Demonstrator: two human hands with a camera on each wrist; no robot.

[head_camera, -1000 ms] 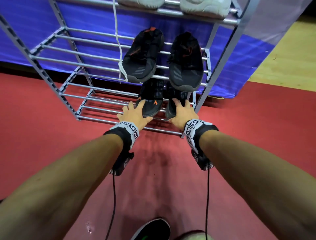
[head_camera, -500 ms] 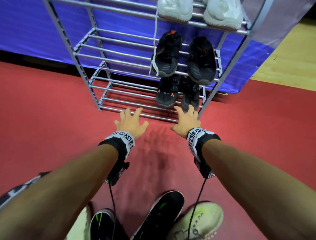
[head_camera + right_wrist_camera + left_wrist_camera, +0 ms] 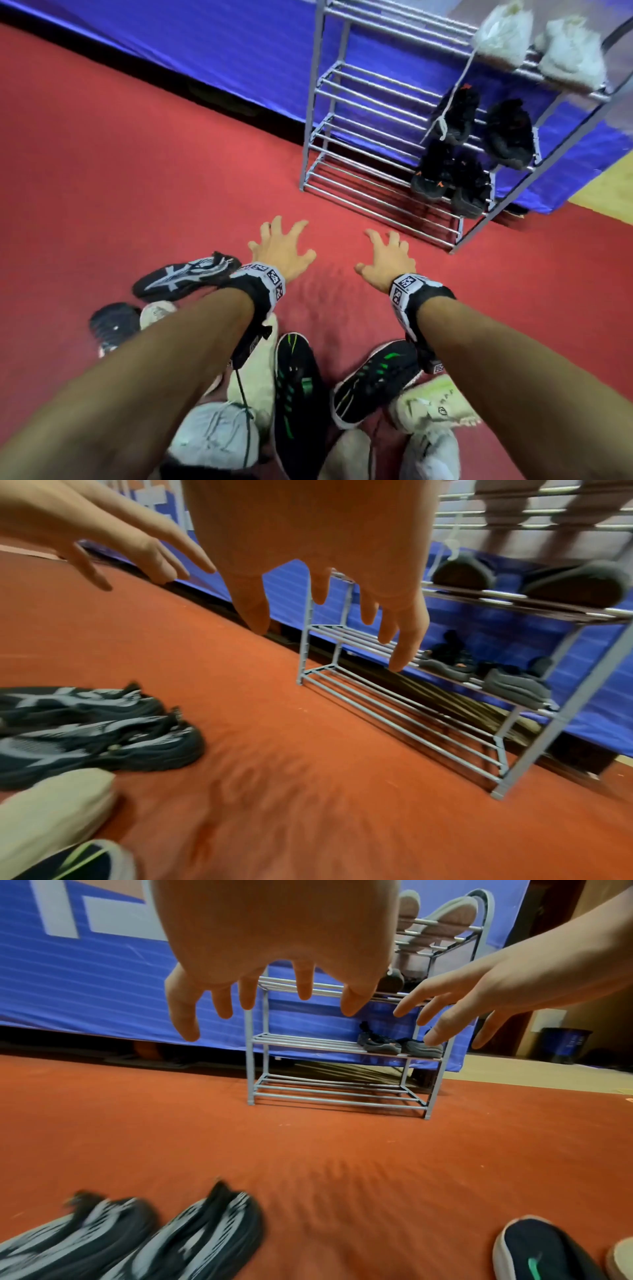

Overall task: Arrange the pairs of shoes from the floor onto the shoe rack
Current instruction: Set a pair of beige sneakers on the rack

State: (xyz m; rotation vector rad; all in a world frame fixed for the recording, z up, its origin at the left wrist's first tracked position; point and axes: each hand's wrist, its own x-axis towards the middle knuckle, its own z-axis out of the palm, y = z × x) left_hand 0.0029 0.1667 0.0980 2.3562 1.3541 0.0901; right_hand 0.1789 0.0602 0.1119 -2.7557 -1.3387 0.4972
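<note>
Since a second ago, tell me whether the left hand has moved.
Yes. The left hand has pulled back from the black shoes on the shoe rack, toward the person, over the carpet.

One grey metal tube shoe rack (image 3: 383, 144) holds two white shoes (image 3: 537, 44) and four black shoes (image 3: 479, 150).

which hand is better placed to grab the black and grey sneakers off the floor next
Left. The left hand hangs open right beside the black and grey sneakers; the right hand, also open, is farther off, toward the shoe rack.
</note>
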